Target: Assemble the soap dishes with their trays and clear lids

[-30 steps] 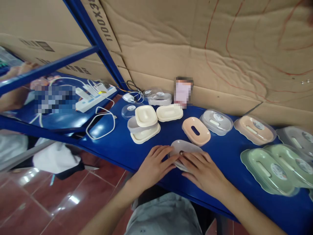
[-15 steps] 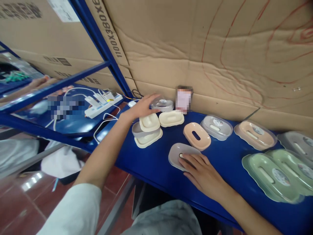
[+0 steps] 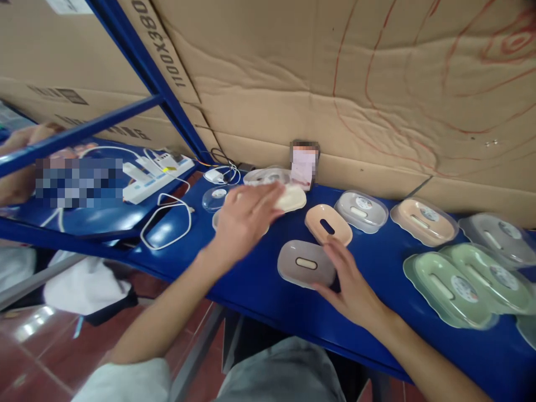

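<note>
My right hand (image 3: 352, 287) lies on the blue table (image 3: 255, 282) with spread fingers touching the right edge of a grey soap dish (image 3: 304, 262) that has a slot in its middle. My left hand (image 3: 245, 218), blurred by motion, hovers over a stack of cream and grey soap dishes that it mostly hides. Whether it holds anything cannot be told. A cream dish (image 3: 295, 196) shows just past its fingertips. A peach dish (image 3: 326, 223) sits behind the grey one.
To the right lie lidded dishes: grey (image 3: 360, 211), peach (image 3: 422, 220), green (image 3: 450, 285). A loose clear lid (image 3: 215, 196), a power strip (image 3: 154, 176) and a white cable (image 3: 167, 223) are at left. A cardboard wall (image 3: 335, 84) backs the table.
My left hand has drawn back from the clear-lidded dish at the rear to over the cream stack. My right hand has slid off the grey dish's top to its right edge.
</note>
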Motion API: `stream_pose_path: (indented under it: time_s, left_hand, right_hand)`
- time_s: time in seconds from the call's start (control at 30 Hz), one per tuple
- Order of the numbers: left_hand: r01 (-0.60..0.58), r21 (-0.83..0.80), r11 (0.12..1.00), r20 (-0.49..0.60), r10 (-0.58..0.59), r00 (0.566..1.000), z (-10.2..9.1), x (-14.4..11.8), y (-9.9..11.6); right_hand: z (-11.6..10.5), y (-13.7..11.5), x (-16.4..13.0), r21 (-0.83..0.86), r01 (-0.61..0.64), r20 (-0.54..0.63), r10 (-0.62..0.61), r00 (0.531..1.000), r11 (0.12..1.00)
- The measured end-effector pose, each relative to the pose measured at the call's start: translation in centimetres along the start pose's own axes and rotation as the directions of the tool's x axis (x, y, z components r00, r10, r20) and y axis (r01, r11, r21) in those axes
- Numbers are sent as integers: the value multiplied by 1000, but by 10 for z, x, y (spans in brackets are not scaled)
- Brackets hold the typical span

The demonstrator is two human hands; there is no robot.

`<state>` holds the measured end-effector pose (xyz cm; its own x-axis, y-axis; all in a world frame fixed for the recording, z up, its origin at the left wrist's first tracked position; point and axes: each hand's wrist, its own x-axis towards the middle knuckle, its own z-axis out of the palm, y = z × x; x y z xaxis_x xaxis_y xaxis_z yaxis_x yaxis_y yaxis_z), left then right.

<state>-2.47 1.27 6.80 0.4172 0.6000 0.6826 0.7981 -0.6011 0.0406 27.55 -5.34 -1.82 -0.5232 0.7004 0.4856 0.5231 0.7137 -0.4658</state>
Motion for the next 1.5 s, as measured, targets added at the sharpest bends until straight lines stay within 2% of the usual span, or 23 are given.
stream_pose_path:
  time_s: [0.07, 0.13, 0.2, 0.27, 0.33, 0.43, 0.53, 0.63, 0.7, 0.93, 1.13, 1.3, 1.5]
  left_hand:
    - [-141, 54, 989, -9, 141, 990, -4, -17, 46]
    - [-230, 56, 971, 14, 230, 973, -3, -34, 81]
    - [-250, 31, 968, 49, 248, 967, 0, -47, 102]
    - [-221, -12, 975, 70, 221, 973, 5, -57, 109]
    - [-176, -82, 981, 87, 183, 979, 10, -62, 105]
    - [-111, -257, 960, 155, 154, 976, 13, -68, 83]
    - [37, -385, 922, 249, 65, 966, 16, -74, 57]
    - [191, -425, 885, 370, -22, 929, 20, -81, 41]
    - [219, -449, 866, 403, -22, 915, 24, -86, 38]
    - [105, -376, 921, 274, 2, 962, 31, -92, 50]
    - [89, -342, 935, 292, 16, 956, 33, -92, 49]
    - [25, -278, 960, 276, 55, 960, 32, -91, 55]
    - [5, -229, 973, 250, 54, 967, 32, -100, 59]
  right_hand:
    - [-2, 2, 1, 16, -12, -113, 14, 993, 1000]
    - [-5, 3, 1, 36, 4, -148, 2, 989, 999]
    - [-8, 3, 1, 53, 19, -141, -12, 990, 998]
    - [-10, 2, 1, 52, 18, -99, -13, 995, 998]
    - [-13, 2, 2, 50, 2, -47, 0, 999, 999]
    - [-16, 5, 4, 60, -28, 18, 27, 999, 998]
    - [-19, 11, 5, 81, -43, 99, 35, 995, 996]
    - [-22, 15, 7, 95, -33, 199, 14, 980, 995]
    - [-26, 16, 8, 80, -25, 235, 5, 972, 996]
    - [-29, 12, 9, -64, 12, 236, 4, 972, 998]
    - [-26, 13, 7, -222, 123, 228, -71, 971, 967]
    - [-29, 10, 6, -345, 209, 222, -136, 965, 915]
    - [-26, 7, 3, -324, 207, 312, -102, 945, 923]
